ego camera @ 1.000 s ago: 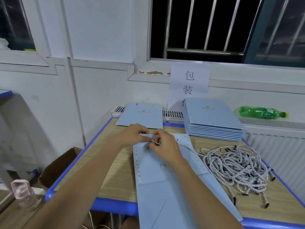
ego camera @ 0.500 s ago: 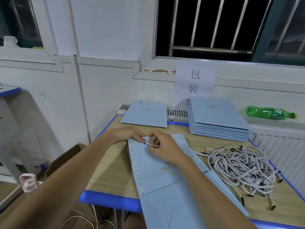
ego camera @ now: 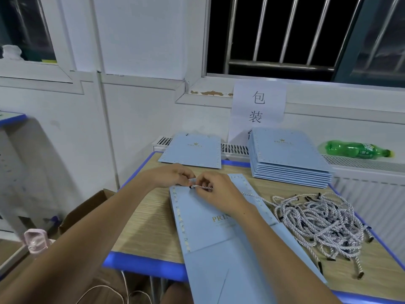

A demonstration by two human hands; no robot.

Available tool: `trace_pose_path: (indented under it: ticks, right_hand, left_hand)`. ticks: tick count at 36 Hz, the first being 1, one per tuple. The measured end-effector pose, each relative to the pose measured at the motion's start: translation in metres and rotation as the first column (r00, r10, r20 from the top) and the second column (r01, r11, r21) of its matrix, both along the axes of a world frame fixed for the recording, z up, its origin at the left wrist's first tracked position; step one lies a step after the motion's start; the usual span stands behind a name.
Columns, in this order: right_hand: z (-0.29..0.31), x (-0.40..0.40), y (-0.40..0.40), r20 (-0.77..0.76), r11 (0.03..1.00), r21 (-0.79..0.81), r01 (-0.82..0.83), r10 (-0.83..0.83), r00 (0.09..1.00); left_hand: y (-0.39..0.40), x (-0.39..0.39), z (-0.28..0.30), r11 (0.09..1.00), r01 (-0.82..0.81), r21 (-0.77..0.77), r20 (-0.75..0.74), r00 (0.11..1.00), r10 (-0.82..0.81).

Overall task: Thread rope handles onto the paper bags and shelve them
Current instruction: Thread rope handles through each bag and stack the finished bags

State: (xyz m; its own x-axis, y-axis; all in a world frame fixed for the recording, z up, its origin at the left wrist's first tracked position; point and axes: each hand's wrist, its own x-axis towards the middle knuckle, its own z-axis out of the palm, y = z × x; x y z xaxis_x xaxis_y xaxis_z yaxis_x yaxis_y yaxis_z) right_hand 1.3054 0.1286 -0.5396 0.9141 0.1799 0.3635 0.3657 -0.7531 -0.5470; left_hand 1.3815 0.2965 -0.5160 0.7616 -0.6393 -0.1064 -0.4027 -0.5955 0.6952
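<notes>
A: Largest first, please.

B: Counter (ego camera: 140, 224), wood top, blue edge. On it, flat and nearest the person: one paper bag (ego camera: 203, 216), pale blue, its lower part overhanging the front edge. Judged light and stiff, easily creased, so best held by its top edge close to the punch hole.

A: Next?

B: Stack of bags (ego camera: 289, 159), unthreaded, far right, well apart from the work. Single bag (ego camera: 192, 150) at far left, against the radiator grille. Rope pile (ego camera: 317, 216), tangled, just right of the working bag (soft, limp cords with stiff black tips; expect neighbours to drag along when one is pulled).

A: And the hands?

B: Left hand (ego camera: 168, 175): its grip pinches the bag's top edge. Right hand (ego camera: 215, 189): its grip is narrow, pinching the rope (ego camera: 202, 187) just behind the black tip, which points left at the edge; the rest trails right into the pile. Whether the tip has entered a hole, I cannot tell.

A: Obstructions?

B: Only the tangle. Green bottle (ego camera: 357, 150) lies on the radiator ledge, clear of everything. Cardboard box (ego camera: 87, 207) and a pink bottle (ego camera: 36, 240) sit below left.
</notes>
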Motion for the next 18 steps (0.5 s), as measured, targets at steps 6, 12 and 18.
trace_pose_path:
  ticks: [6, 12, 18]
  right_hand:
    - [0.012, 0.005, 0.003, -0.003, 0.999, -0.013, 0.031, -0.031, 1.000]
    - [0.004, 0.016, 0.006, -0.032, 0.995, -0.013, 0.103, -0.103, 0.994]
    - [-0.010, 0.026, 0.005, -0.062, 0.985, 0.031, 0.172, -0.170, 0.983]
  left_hand:
    - [-0.002, 0.004, 0.007, 0.997, -0.036, -0.064, 0.064, 0.997, 0.041]
    - [-0.011, 0.006, -0.009, 0.985, -0.120, -0.124, 0.069, 0.989, 0.129]
    - [-0.012, 0.012, -0.016, 0.966, -0.180, -0.186, -0.153, 0.976, 0.152]
